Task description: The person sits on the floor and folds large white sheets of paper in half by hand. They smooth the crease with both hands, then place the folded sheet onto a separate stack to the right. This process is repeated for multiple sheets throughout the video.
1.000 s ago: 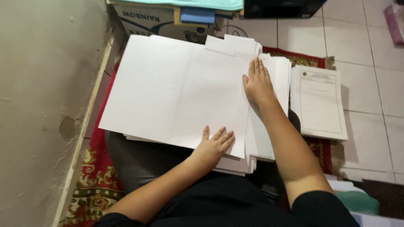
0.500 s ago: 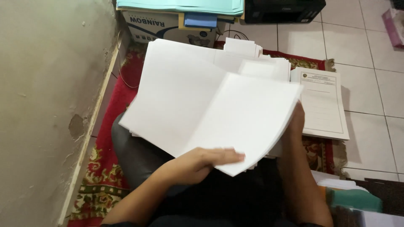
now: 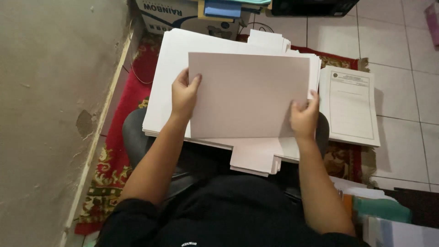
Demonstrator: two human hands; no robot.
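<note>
At centre frame our left hand (image 3: 184,95) and right hand (image 3: 303,118) grip 1 blank sheet (image 3: 249,94) by its sides, above the paper stack (image 3: 169,73).

**Inspector A:** What does the held blank sheet (image 3: 249,93) conceal?

**Inspector B:** The middle of the white paper stack (image 3: 167,82) beneath it. The left hand (image 3: 184,95) shows only thumb and knuckles; its fingers are behind the sheet. The right hand (image 3: 304,118) likewise hides its fingertips.

**Inspector A:** The printed form pile (image 3: 350,107)?

**Inspector B:** Its text is too small to make out.

**Inspector A:** Anything cut off?

**Inspector B:** The cardboard box (image 3: 169,13) and blue folder (image 3: 224,8) by the top edge; the green item (image 3: 382,209) and the papers at lower right are only partly in view. The chair seat (image 3: 135,137) is mostly covered.
</note>
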